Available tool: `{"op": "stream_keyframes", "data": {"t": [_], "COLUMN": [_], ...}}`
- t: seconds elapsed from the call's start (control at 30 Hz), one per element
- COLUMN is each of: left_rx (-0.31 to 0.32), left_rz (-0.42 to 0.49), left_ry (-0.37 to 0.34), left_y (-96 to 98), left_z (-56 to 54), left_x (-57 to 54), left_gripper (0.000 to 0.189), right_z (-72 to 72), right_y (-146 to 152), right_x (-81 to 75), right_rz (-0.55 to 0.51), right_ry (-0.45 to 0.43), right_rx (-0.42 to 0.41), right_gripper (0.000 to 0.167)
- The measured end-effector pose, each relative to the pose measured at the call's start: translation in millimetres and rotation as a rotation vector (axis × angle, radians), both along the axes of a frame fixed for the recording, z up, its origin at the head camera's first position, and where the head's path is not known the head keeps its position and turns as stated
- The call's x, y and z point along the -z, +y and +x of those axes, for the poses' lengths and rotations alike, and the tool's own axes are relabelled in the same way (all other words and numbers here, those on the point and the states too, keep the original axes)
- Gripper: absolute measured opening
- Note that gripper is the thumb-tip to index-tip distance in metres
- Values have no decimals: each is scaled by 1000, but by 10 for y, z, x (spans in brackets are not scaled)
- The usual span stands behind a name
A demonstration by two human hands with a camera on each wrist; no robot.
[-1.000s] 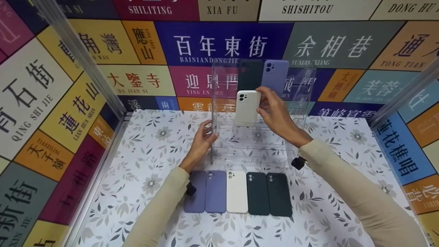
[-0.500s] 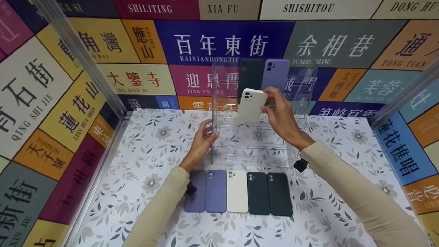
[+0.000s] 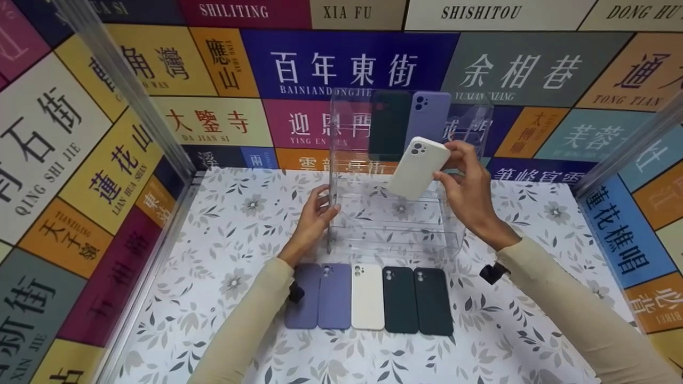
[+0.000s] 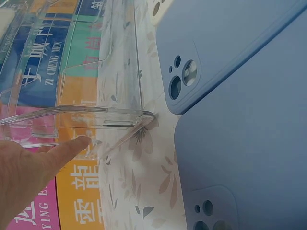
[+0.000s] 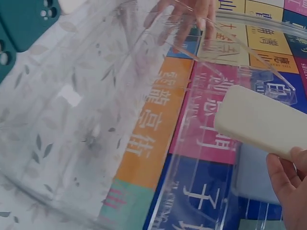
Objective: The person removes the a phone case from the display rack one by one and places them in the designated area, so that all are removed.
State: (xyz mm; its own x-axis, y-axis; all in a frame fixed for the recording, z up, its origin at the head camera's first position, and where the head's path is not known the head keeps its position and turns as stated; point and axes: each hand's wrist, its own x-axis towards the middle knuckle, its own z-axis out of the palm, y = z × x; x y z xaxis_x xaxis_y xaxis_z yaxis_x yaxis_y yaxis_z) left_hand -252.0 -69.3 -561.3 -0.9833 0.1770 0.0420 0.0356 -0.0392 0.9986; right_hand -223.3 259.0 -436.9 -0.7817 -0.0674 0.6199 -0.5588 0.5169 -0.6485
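My right hand (image 3: 472, 192) pinches a white phone case (image 3: 419, 168) by its right edge, camera cutouts at the top and the case tilted. It hangs in front of the tiered clear acrylic stand (image 3: 395, 231). In the right wrist view the case (image 5: 261, 120) shows its pale flat side. My left hand (image 3: 312, 221) grips the stand's left side wall, thumb in front and fingers partly hidden behind. On the stand's top tier, a dark green phone case (image 3: 389, 125) stands beside a purple phone case (image 3: 431, 114), whose lower part is covered by the held case.
Before the stand lies a row of phone cases: two purple (image 3: 335, 296), one white (image 3: 367, 296) and two dark green (image 3: 401, 301). They rest on a floral tablecloth (image 3: 235, 314). Sign-printed walls (image 3: 347, 64) close off the back and sides.
My right hand has drawn the white phone case from the middle of the stand to the right and tilted it. My left hand stays on the stand's side.
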Motion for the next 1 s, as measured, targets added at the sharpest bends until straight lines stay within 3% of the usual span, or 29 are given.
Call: {"op": "stream_keyframes", "data": {"t": [0.33,0.57,0.73,1.0], "left_rx": [-14,-8,-8,-15], "left_rz": [-7,-4,-32,-7], "left_ry": [-34,-33,-36,-45], "left_y": [2,6,5,14], "left_z": [-1,7,15,3], "left_x": [3,-9,-11,-12], "left_gripper": [61,62,63,63], "right_z": [293,452,575,794], "right_y": [239,374,470,686], "right_x": [305,503,593,711], "right_rz": [13,29,11,-7], "right_ry": [-109,-129,-142,-244], "right_rx": [23,21,18,52], "right_gripper": [59,62,62,63]}}
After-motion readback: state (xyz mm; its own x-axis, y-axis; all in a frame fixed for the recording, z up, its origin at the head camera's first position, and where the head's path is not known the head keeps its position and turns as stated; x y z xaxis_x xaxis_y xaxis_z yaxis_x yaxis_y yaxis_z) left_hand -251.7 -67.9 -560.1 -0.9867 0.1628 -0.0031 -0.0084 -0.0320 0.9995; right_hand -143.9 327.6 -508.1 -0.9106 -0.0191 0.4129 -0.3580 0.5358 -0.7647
